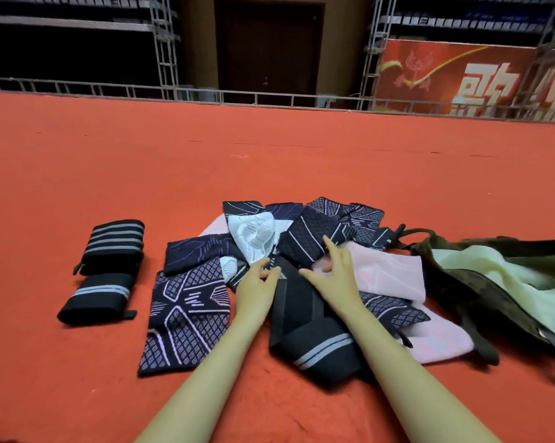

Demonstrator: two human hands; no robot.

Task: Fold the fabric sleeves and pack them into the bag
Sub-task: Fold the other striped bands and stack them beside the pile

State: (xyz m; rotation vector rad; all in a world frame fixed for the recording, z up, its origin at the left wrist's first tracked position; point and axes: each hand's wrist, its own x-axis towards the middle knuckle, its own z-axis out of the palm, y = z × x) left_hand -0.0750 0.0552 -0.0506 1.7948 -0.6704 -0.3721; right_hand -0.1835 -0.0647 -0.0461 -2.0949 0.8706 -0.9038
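Both hands work at centre of sleeve pile [301,244] on red carpet [269,155]. Left hand [258,287]: grip clamped, pinching top edge of black sleeve w/ grey stripe [308,327]. Right hand [335,271]: fingers spread apart, index tip on navy patterned sleeve [308,238], holds nothing. Two folded black striped sleeves [108,270] lie well apart, far left. Bag [499,282] lies open at right, pale-green lining showing, just beside pile.
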